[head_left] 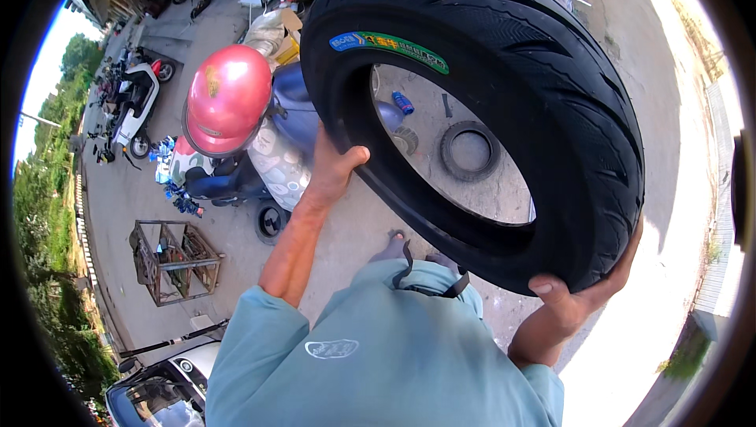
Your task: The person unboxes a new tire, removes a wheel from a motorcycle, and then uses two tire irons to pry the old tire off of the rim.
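A black scooter tyre (488, 72), bare of any rim, is held up in front of me, clear of the ground and tilted. A green and blue label runs along its sidewall. My left hand (335, 167) grips its left edge, thumb at the inner bead and fingers hidden behind the rubber. At the lower right, my right hand (579, 297) clasps the tread with its thumb on the near side. Through the tyre's opening a second tyre (470, 151) shows lying on the concrete, with a blue can (402, 102) close by.
Left of the tyre stands a scooter with a pink helmet (228, 100) on it. A metal frame stand (177, 261) is on the ground further left. A white scooter (135, 108) is parked beyond, and a vehicle (161, 388) sits at the lower left.
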Available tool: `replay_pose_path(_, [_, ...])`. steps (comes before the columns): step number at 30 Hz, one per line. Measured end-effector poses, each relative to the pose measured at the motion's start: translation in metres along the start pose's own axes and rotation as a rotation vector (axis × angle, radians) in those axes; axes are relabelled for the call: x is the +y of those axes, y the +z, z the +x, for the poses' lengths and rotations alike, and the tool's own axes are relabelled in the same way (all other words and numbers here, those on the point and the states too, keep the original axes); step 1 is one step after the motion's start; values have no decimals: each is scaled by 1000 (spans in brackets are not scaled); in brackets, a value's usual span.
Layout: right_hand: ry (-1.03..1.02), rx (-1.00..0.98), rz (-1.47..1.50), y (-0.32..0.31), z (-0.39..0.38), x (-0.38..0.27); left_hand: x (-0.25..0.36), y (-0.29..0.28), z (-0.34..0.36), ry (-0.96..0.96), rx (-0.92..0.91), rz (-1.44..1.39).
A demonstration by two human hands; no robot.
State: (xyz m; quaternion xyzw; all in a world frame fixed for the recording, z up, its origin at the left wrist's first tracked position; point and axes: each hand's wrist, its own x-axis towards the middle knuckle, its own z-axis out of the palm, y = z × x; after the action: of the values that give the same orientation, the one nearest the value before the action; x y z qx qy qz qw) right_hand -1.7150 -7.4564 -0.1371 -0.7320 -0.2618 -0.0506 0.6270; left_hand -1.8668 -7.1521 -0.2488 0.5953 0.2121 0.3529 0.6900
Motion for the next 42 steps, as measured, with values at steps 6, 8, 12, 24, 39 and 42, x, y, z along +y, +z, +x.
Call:
replay_pose_path(6, [-85,58,93,12,-7,26,23,-11,14,43,-25,35])
replay_pose_path(8, [-13,2,137,5,-6,31,17,-20,23,84,9,104])
replay_pose_path(12, [-26,-27,181,3,-13,42,6,-25,39,65,-8,229])
replay_pose_path(24, [325,-3,423,18,81,106,-22,9,117,-176,-231,-90])
replay_pose_path(39, [660,-166,623,-19,220,242,-71,144,164,-459,65,-132])
replay_pose_path(42, [628,-182,664,-28,219,252,-56,153,176,-501,26,-60])
